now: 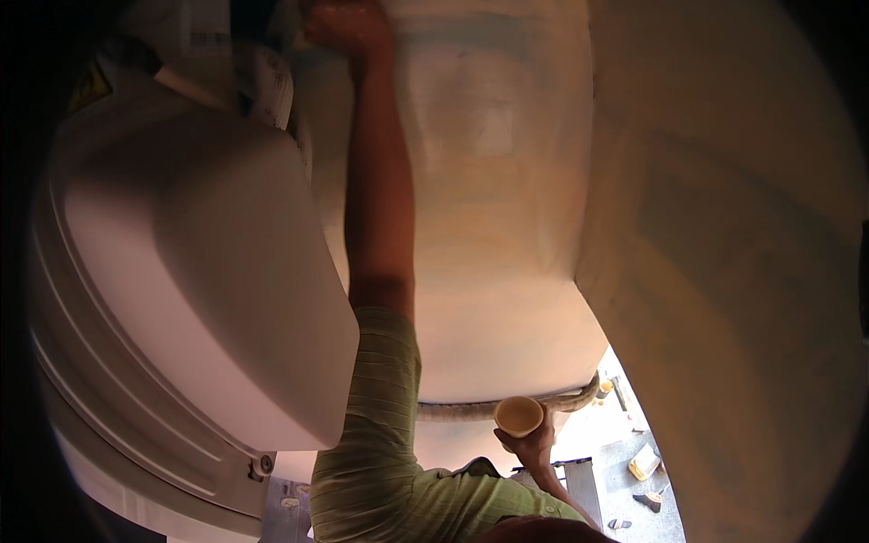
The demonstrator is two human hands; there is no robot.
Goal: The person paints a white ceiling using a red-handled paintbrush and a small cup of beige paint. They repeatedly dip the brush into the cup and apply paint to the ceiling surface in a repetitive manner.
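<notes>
My left arm is stretched up along a tan wall (489, 217), and my left hand (348, 25) is at the top edge of the view, partly cut off. Its fingers look curled in against the wall; what they hold, if anything, I cannot make out. Lower down, my right hand (536, 443) is wrapped round a pale cup (520, 417). The cup's round mouth faces up, and its inside looks tan; I cannot tell how full it is.
A large white casing (226, 281) with rounded edges stands close on the left. Another tan wall (724, 299) closes in on the right. A grey covered pipe (462, 411) runs below the wall. Small items, including a yellowish container (644, 462), lie far below.
</notes>
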